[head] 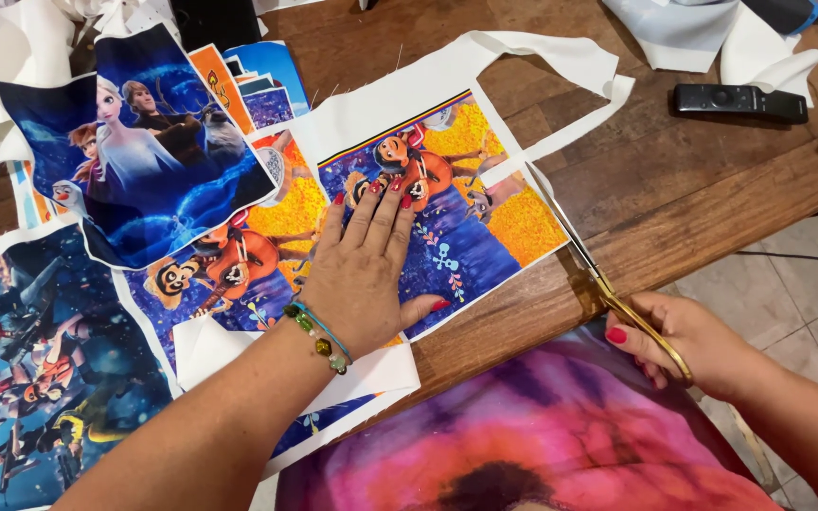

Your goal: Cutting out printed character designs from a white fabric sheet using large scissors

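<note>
Fingers (371, 213) of the left hand (362, 274) lie spread and flat, pressing down on a printed fabric panel (447, 218) with cartoon figures on orange, yellow and blue — the palm sits near the panel's lower edge, gripping nothing. The right hand (688, 345) has its fingers curled closed through the gold handles of a pair of scissors (584, 255), whose blades point up along the panel's right edge, just at the cloth where a white border strip (560, 85) loops away. The panel rests on a wooden counter (674, 189), overlapping a second, similar print to its left. Further left lies a blue print with snowy cartoon characters (144, 151), and below it a dark print with many small figures (40, 369). A black remote control (738, 102) sits well apart at the counter's far right, beside loose white cloth (759, 47).
</note>
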